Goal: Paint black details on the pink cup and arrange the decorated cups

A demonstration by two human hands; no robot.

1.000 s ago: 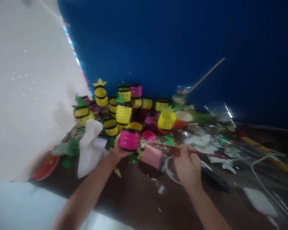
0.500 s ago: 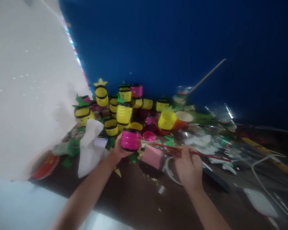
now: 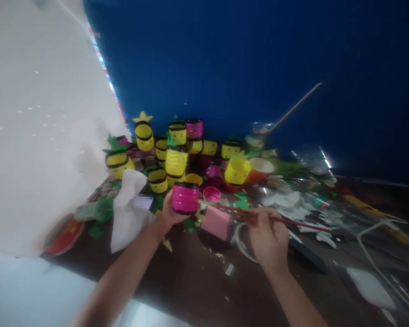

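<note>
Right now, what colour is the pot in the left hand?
Pink with black rims: the pot in the left hand, seen in the head view.

The pink pot (image 3: 185, 198) in the left hand (image 3: 168, 213) looks like ribbed plastic under a coat of matt paint, with darker bands at top and bottom. The brush (image 3: 276, 219) in the right hand (image 3: 267, 240) has a thin, glossy reddish handle, lacquered wood by the look of it. The yellow pots (image 3: 176, 161) behind share that ribbed, painted finish, and the green scraps (image 3: 240, 200) among them seem soft and matt, like foam sheet or paper. The white sheet (image 3: 127, 213) looks like crumpled paper or thin cloth; I can't tell which. The worktop (image 3: 197, 277) is dark, smooth and faintly shiny. Clear, glossy plastic wrappers (image 3: 310, 159) lie at the right.
</note>
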